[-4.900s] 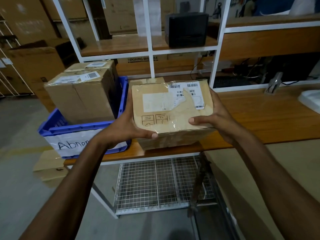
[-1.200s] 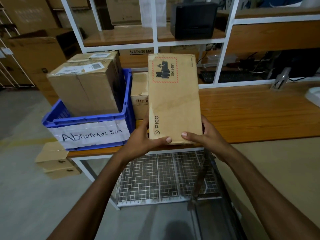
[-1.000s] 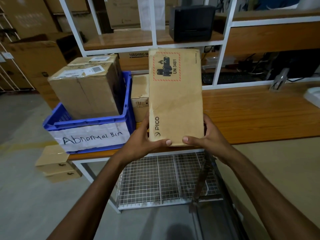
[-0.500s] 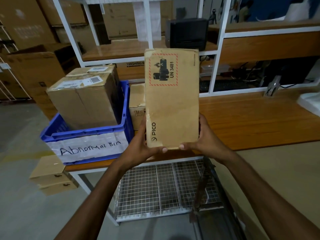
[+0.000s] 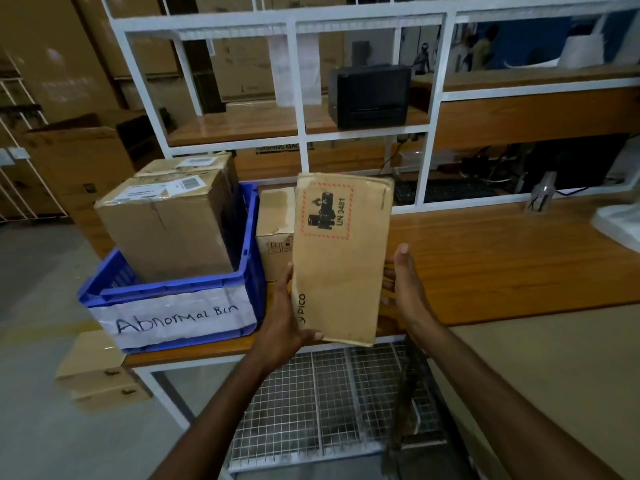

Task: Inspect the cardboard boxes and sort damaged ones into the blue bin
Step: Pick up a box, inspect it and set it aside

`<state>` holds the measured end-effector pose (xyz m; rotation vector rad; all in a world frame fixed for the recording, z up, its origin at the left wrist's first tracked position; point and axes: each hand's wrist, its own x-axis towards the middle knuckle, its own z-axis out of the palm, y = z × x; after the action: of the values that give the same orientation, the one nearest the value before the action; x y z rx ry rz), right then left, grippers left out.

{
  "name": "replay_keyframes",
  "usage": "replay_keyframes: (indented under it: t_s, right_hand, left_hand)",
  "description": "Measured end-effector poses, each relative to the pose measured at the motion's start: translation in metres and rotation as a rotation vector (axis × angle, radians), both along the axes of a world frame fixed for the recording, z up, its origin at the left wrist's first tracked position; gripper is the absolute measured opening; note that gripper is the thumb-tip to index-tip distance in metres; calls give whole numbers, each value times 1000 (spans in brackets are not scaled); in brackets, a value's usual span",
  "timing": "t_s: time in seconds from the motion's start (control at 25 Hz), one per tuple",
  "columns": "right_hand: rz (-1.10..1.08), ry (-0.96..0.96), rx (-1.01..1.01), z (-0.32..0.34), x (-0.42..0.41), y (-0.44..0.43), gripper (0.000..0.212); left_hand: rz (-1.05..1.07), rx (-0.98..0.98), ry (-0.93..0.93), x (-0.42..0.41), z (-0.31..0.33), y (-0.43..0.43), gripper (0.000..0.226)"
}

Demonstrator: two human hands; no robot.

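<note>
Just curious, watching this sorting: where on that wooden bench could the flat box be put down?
The wooden bench is bare to the right of the flat box, between the white shelf frame and the front edge. The left end is crowded: the blue bin is filled by boxes, with a small box beside it.

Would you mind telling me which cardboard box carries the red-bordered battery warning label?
The tall flat box held upright between the left hand and right hand; the boxes in the blue bin show only white shipping labels.

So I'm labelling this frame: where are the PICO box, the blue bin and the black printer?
PICO box [image 5: 341, 271]: head view, front face.
blue bin [image 5: 251, 237]: head view, right wall.
black printer [image 5: 372, 95]: head view, front.
</note>
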<state>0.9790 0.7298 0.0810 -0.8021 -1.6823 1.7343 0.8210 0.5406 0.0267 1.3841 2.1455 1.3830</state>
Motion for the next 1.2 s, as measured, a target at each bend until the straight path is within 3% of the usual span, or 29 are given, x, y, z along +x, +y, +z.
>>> replay_keyframes:
  t_s: [0.08, 0.16, 0.24, 0.36, 0.52, 0.56, 0.6, 0.68, 0.8, 0.96, 1.08, 1.2]
  right_hand:
    - [12, -33, 3, 4, -1, 4, 114]
    - [26, -61, 39, 7, -5, 16, 111]
    - [63, -54, 105, 15, -11, 27, 96]
    - [32, -128, 197, 21, -15, 36, 79]
    - [98, -131, 214, 19, -13, 44, 33]
    - [119, -94, 278, 26, -11, 47, 39]
    - [159, -70, 363, 34, -11, 49, 59]
    - [257, -113, 599, 50, -14, 51, 84]
    - [348, -244, 867, 56, -25, 63, 76]
    - [200, -75, 519, 69, -52, 82, 48]
    - [185, -91, 339, 77, -78, 96, 59]
    - [180, -149, 313, 68, -86, 105, 74]
  left_hand:
    - [39, -7, 0, 2, -5, 1, 130]
    - [34, 31, -66, 10, 15, 5, 98]
    - [80, 140, -180, 15, 45, 17, 83]
    - [171, 234, -354, 8, 79, 39, 91]
    - [314, 221, -375, -6, 92, 44, 73]
    - [388, 221, -345, -12, 95, 43, 63]
    - [459, 223, -299, -19, 98, 42, 57]
    - [575, 237, -160, -28, 106, 39, 68]
    - [625, 281, -1, -7, 107, 39, 79]
    - [469, 135, 54, 43, 98, 53, 97]
    - [420, -8, 88, 45, 97, 57, 104]
    - [361, -39, 139, 41, 96, 52, 104]
